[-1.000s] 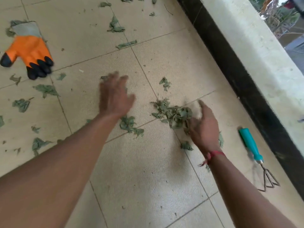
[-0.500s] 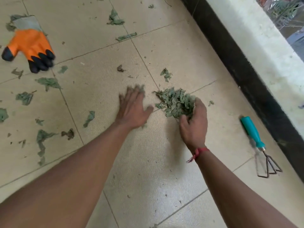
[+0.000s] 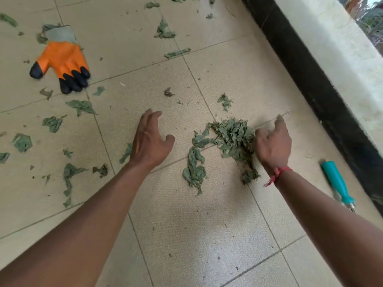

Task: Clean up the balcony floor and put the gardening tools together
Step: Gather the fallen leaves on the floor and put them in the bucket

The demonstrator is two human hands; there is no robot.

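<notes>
Centrally on the floor (image 3: 186, 235) lies the leaf pile (image 3: 232, 135); the right hand (image 3: 273, 143) cups against it, fingers (image 3: 259, 134) loosely bent, gripping nothing. The left hand (image 3: 150, 139) hovers spread, empty. Glove (image 3: 62, 59) lies far left; rake (image 3: 336, 183) at the right edge.

Green leaf pile (image 3: 232, 139) heaped on tiles; teal-handled rake (image 3: 337, 184) beside wall.

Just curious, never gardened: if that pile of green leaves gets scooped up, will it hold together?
Probably not: the leaf pile is loose curled scraps, so bits would likely spill. It seems very light, being thin flakes, and the crumpling hints at brittleness.
</notes>
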